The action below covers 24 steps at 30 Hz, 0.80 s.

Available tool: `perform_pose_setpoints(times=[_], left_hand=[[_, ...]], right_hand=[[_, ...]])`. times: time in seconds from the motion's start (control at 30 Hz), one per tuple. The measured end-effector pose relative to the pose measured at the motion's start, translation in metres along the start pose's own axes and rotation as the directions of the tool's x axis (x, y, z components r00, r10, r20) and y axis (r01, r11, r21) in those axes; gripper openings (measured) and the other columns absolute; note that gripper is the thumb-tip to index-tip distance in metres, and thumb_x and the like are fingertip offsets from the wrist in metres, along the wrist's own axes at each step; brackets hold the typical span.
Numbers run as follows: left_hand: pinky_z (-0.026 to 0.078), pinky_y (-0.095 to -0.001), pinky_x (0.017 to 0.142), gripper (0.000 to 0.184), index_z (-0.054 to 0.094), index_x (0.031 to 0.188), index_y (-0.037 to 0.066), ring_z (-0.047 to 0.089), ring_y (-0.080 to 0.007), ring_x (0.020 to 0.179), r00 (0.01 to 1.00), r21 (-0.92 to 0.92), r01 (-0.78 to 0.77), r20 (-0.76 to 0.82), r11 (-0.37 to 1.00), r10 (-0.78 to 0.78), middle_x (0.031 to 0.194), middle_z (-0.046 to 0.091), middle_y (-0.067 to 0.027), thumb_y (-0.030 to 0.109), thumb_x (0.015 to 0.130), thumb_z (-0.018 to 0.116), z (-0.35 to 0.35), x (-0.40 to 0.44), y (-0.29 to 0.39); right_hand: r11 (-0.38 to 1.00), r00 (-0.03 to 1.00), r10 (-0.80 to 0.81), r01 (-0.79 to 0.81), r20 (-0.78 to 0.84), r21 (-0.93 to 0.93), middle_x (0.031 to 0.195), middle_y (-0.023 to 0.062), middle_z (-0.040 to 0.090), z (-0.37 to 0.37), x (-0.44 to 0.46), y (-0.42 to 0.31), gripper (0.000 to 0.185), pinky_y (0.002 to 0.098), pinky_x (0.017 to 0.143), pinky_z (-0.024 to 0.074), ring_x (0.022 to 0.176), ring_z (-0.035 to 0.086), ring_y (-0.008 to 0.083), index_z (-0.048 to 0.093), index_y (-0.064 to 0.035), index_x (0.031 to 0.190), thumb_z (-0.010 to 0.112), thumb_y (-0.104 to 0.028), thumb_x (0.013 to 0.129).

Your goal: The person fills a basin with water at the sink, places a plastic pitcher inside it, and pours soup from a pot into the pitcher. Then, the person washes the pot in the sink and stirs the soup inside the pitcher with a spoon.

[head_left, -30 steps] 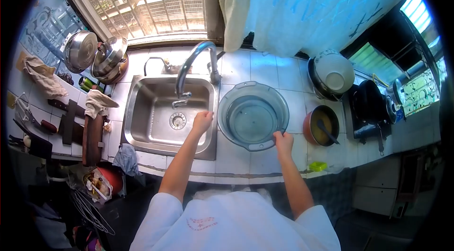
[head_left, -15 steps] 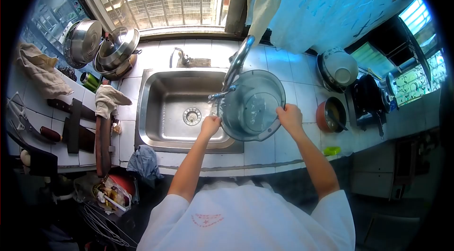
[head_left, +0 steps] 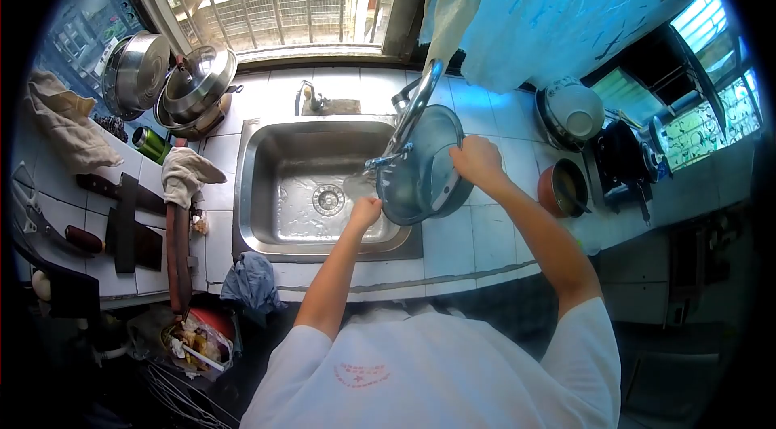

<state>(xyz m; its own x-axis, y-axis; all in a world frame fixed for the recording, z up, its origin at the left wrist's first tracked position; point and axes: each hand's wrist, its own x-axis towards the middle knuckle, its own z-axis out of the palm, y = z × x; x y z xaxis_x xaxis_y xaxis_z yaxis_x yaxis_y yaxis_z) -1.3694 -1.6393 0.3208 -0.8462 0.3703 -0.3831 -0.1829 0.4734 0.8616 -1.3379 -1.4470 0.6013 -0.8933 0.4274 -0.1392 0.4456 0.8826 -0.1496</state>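
A translucent grey plastic basin (head_left: 410,190) is tilted to the left over the right edge of the steel sink (head_left: 271,186). My left hand (head_left: 367,211) is closed on its lower left rim. On the far side, my right hand (head_left: 477,160) grips the raised right rim. Water spills from the basin's low side and spreads over the sink floor around the drain (head_left: 328,200). The curved chrome faucet (head_left: 419,101) passes in front of the basin's left part and hides some of it.
Stacked pots (head_left: 198,89) stand left of the sink, near knives and a cleaver (head_left: 145,243). A grey-blue rag (head_left: 250,283) hangs at the counter edge. Rightward are a reddish pot (head_left: 552,189), nested bowls (head_left: 580,115) and a black stove (head_left: 622,158).
The basin has tipped left toward the sink as my right hand lifted its right side and moved away from me. Water now runs across the sink floor.
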Motion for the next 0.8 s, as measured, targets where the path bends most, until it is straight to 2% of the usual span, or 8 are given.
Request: perform_pose_setpoints(times=[0.1,0.17,0.27,0.47,0.57,0.67,0.73,0.8], left_hand=[[0.047,-0.041,0.068,0.029,0.066,0.073,0.001,0.063,-0.0343,0.071,1.0,-0.026,0.002,0.016,1.0,-0.002,0.073,0.063,-0.0212,0.025,0.079,0.051,0.007,-0.001,-0.005],[0.047,-0.0412,0.068,0.029,0.066,0.073,0.001,0.063,-0.0343,0.072,1.0,-0.025,0.005,0.014,1.0,-0.005,0.073,0.063,-0.0214,0.024,0.079,0.051,0.014,0.003,-0.014],[0.047,-0.0412,0.069,0.027,0.066,0.075,0.001,0.063,-0.0349,0.074,0.999,0.03,0.01,0.03,0.999,-0.011,0.074,0.063,-0.022,0.023,0.079,0.051,0.02,0.001,-0.016],[0.047,-0.0407,0.073,0.026,0.066,0.079,0.002,0.062,-0.0359,0.08,0.997,0.139,0.016,0.075,0.99,-0.026,0.079,0.063,-0.0227,0.023,0.08,0.051,0.016,-0.013,0.012],[0.047,-0.0404,0.077,0.026,0.067,0.089,0.005,0.061,-0.035,0.087,0.99,0.23,0.036,0.123,0.972,-0.066,0.088,0.063,-0.0212,0.025,0.081,0.051,0.025,-0.01,0.013],[0.047,-0.0404,0.079,0.027,0.067,0.091,0.006,0.061,-0.0345,0.089,0.991,0.245,0.007,0.131,0.969,-0.04,0.089,0.064,-0.0202,0.026,0.081,0.052,0.036,-0.009,0.013],[0.046,-0.0416,0.082,0.027,0.067,0.094,0.01,0.06,-0.0351,0.094,0.979,0.292,0.028,0.184,0.956,-0.085,0.095,0.063,-0.0185,0.027,0.082,0.051,0.042,-0.009,0.014],[0.047,-0.0387,0.077,0.028,0.068,0.088,0.006,0.063,-0.0318,0.084,0.995,0.342,0.047,0.07,0.939,-0.075,0.085,0.065,-0.0189,0.027,0.08,0.052,0.046,-0.013,0.017]], right_hand=[[0.996,0.997,-0.075,0.074,-0.018,-0.045,0.078,0.0197,0.064,-0.004,0.0,-0.017,0.03,0.0432,0.069,0.0498,0.075,0.062,0.0366,0.065,-0.0001,0.078,0.051,-0.027,0.078],[0.993,0.995,-0.088,0.091,0.038,-0.077,0.081,0.0193,0.064,-0.007,-0.002,-0.029,0.03,0.0415,0.072,0.0492,0.077,0.063,0.0347,0.065,0.0005,0.077,0.05,-0.025,0.078],[0.973,0.987,-0.156,0.158,0.028,-0.168,0.078,0.016,0.065,-0.004,-0.003,-0.042,0.02,0.0384,0.066,0.0508,0.075,0.064,0.031,0.066,-0.0046,0.078,0.055,-0.021,0.075],[0.924,0.962,-0.272,0.272,0.036,-0.269,0.079,0.0138,0.065,0.009,-0.001,-0.061,0.018,0.0364,0.068,0.0502,0.077,0.064,0.0288,0.065,-0.0067,0.082,0.053,-0.02,0.077],[0.908,0.96,-0.274,0.276,0.051,-0.317,0.083,0.0124,0.066,0.0,-0.009,-0.072,0.016,0.035,0.068,0.0506,0.079,0.065,0.0267,0.066,-0.0078,0.083,0.055,-0.018,0.076],[0.897,0.967,-0.239,0.255,0.089,-0.361,0.087,0.0101,0.066,0.002,-0.01,-0.075,0.016,0.033,0.068,0.0509,0.081,0.065,0.0252,0.067,-0.0089,0.085,0.056,-0.016,0.075],[0.877,0.96,-0.257,0.279,0.107,-0.391,0.086,0.0088,0.067,0.012,-0.01,-0.075,0.016,0.0327,0.065,0.0519,0.08,0.065,0.0243,0.067,-0.0088,0.086,0.058,-0.016,0.075],[0.856,0.953,-0.277,0.303,0.123,-0.419,0.086,0.0075,0.067,0.015,-0.011,-0.081,0.016,0.0323,0.061,0.053,0.079,0.066,0.0234,0.068,-0.0087,0.087,0.06,-0.016,0.075]])
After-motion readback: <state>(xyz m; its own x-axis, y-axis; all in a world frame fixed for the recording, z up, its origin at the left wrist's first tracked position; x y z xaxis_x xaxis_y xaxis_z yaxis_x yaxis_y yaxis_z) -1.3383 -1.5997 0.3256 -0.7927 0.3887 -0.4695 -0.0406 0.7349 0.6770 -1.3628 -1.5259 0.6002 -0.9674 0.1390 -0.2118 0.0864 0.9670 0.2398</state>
